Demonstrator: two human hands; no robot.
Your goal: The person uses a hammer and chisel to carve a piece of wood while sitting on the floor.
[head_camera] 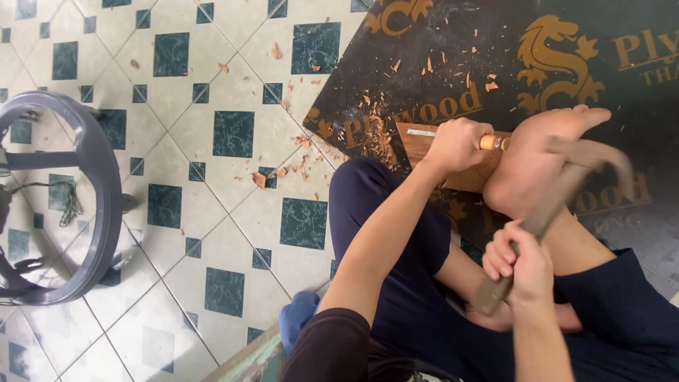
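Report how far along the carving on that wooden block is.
Done: wood chips scattered beside the wooden block show cuts already made. In hand: the left hand grips a chisel on the block, the right hand swings a hammer, a bare foot pins the block. Left: cannot tell; the carved face is mostly hidden.

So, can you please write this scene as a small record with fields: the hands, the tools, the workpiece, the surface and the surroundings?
left hand: fingers closed around a chisel with a pale wooden handle
right hand: grips a hammer, raised and blurred
workpiece: small brown wooden board, held down by a bare foot
surface: dark printed plywood sheet on a tiled floor
debris: wood chips beside the board
surroundings: grey round stool frame at the far left
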